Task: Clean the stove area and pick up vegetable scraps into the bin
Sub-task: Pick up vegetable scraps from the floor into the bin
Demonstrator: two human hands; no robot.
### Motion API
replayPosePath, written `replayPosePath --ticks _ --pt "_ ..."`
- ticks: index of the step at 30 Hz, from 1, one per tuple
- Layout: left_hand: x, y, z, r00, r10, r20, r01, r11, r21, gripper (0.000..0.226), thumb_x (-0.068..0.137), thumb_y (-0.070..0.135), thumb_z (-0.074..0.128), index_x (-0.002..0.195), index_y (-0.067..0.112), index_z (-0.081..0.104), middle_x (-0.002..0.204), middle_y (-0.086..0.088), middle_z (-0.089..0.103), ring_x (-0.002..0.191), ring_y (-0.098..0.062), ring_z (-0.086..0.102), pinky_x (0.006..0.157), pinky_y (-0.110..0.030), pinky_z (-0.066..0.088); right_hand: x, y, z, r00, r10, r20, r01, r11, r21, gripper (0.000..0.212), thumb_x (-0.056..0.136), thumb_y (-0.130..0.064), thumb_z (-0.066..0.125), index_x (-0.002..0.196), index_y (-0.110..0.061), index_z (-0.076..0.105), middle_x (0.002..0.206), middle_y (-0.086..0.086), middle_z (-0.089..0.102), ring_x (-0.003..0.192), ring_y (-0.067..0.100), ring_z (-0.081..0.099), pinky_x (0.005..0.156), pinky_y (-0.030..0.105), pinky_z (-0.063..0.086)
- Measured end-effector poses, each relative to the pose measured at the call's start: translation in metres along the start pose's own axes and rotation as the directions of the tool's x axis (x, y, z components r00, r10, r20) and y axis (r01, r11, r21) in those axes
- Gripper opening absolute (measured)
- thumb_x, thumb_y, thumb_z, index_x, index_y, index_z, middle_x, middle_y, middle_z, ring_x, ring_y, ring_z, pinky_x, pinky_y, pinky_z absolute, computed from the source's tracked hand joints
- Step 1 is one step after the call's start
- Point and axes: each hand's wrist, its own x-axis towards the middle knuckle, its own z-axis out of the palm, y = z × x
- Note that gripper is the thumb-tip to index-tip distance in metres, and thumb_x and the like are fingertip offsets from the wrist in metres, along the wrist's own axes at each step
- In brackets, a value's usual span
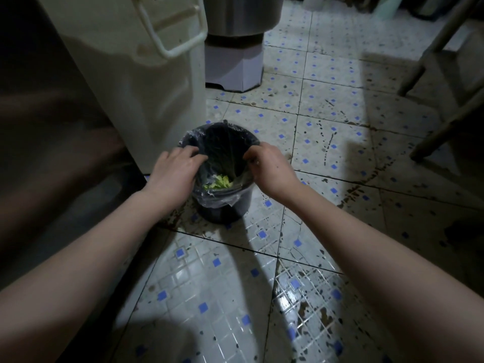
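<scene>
A small dark bin (222, 208) stands on the tiled floor, lined with a clear plastic bag (217, 199) folded over its rim. Pale green vegetable scraps (218, 182) lie at the bottom of the bag. My left hand (174, 170) is at the bin's left rim, fingers curled onto the bag's edge. My right hand (267, 167) is at the right rim and pinches the bag's edge there. Both forearms reach down from the bottom of the view.
A cream-coloured appliance (146, 74) with a handle stands just left behind the bin. A round grey appliance on a white base (234, 66) is behind it. Chair or table legs (442, 100) stand at the right. The tiled floor (327, 179) is stained and speckled.
</scene>
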Motion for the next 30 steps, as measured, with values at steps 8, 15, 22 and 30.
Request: replayPosePath --ticks 8,15,22,30 --pt "0.011 0.029 0.006 0.999 0.047 0.003 -0.047 0.999 -0.005 0.05 0.087 0.009 0.051 0.136 0.02 0.046 0.138 -0.009 0.046 0.121 -0.033 0.045 0.093 -0.043 0.038 -0.027 0.028 -0.011 0.999 0.054 -0.007 -0.054 0.996 -0.064 0.037 0.089 0.002 0.05 0.12 -0.015 0.059 0.116 0.01 0.056 0.109 0.029 0.051 0.086 0.042 0.047" --pt "0.019 0.067 0.008 0.995 0.099 -0.005 -0.099 0.992 -0.074 0.04 0.092 0.018 0.047 0.132 0.017 0.049 0.136 -0.01 0.048 0.114 -0.035 0.05 0.09 -0.044 0.04 -0.065 0.059 -0.028 0.997 0.079 -0.023 -0.081 0.984 -0.161 0.032 0.092 -0.006 0.05 0.122 -0.012 0.057 0.121 0.01 0.055 0.109 0.029 0.05 0.087 0.038 0.043" --pt "0.037 0.102 -0.009 0.985 0.159 -0.064 -0.164 0.982 -0.089 0.037 0.093 0.021 0.046 0.129 0.012 0.049 0.136 -0.012 0.046 0.115 -0.035 0.047 0.089 -0.043 0.037 -0.091 0.081 -0.035 0.991 0.135 0.007 -0.129 0.962 -0.24 0.043 0.091 -0.002 0.049 0.131 -0.014 0.05 0.132 0.008 0.053 0.118 0.028 0.047 0.099 0.038 0.039" --pt "0.054 0.1 -0.054 0.995 0.095 0.005 -0.094 0.992 -0.08 0.041 0.093 0.021 0.046 0.132 0.009 0.044 0.136 -0.016 0.043 0.12 -0.037 0.043 0.095 -0.047 0.035 -0.085 0.076 -0.07 0.974 0.227 0.007 -0.218 0.945 -0.245 0.046 0.09 -0.001 0.05 0.134 -0.014 0.046 0.135 0.008 0.05 0.122 0.028 0.044 0.104 0.038 0.034"
